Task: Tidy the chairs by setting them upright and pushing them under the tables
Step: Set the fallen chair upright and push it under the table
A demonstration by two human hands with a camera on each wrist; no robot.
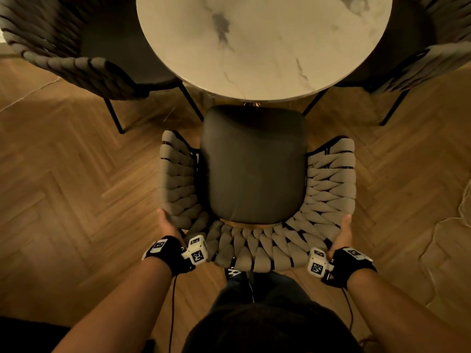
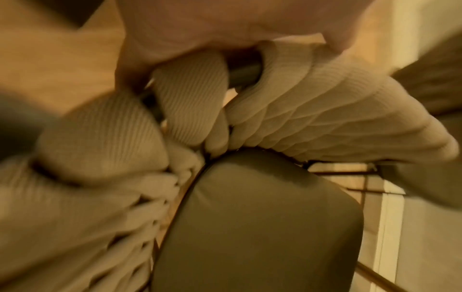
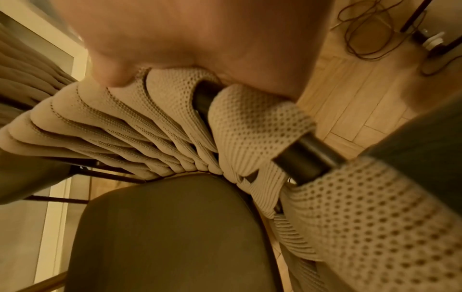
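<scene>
A chair (image 1: 254, 169) with a dark seat cushion and a beige woven wrap-around back stands upright in front of me. Its seat front sits at the edge of the round marble table (image 1: 262, 42). My left hand (image 1: 168, 225) grips the left rear of the woven back rim, and my right hand (image 1: 342, 233) grips the right rear. In the left wrist view the left hand (image 2: 212, 25) wraps the banded rim above the seat (image 2: 262, 227). The right wrist view shows the right hand (image 3: 187, 35) over the woven bands (image 3: 250, 122) and black frame tube. The fingers on the outer side are hidden.
Two more woven chairs stand tucked at the table, one at back left (image 1: 63, 47) and one at back right (image 1: 438, 64), their black legs close to my chair's front corners. A thin cable (image 1: 446, 225) lies on the herringbone wood floor to the right.
</scene>
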